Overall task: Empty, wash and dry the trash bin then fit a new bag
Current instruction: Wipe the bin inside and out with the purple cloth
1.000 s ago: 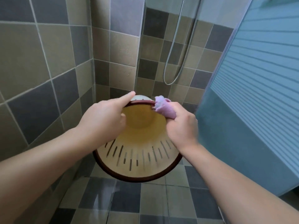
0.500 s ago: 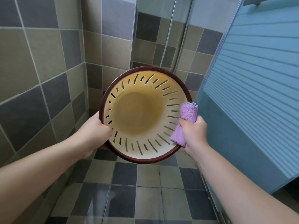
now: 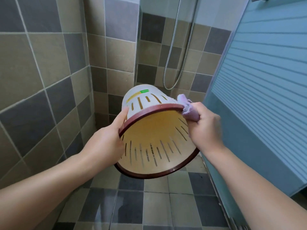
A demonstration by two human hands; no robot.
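1. The tiled wall [image 3: 41, 80] fills the left side.
2. The left hand [image 3: 106, 141] grips the trash bin's dark red rim, thumb stretched along the outside wall.
3. The trash bin [image 3: 154, 146] is held in the air above the wet tiled floor [image 3: 132, 205], tilted, its mouth facing the person.
4. The right hand [image 3: 206, 128] pinches a purple cloth [image 3: 188, 108] against the rim's upper right edge.
5. A shower hose [image 3: 181, 63] hangs behind, beside the frosted door [image 3: 265, 80].
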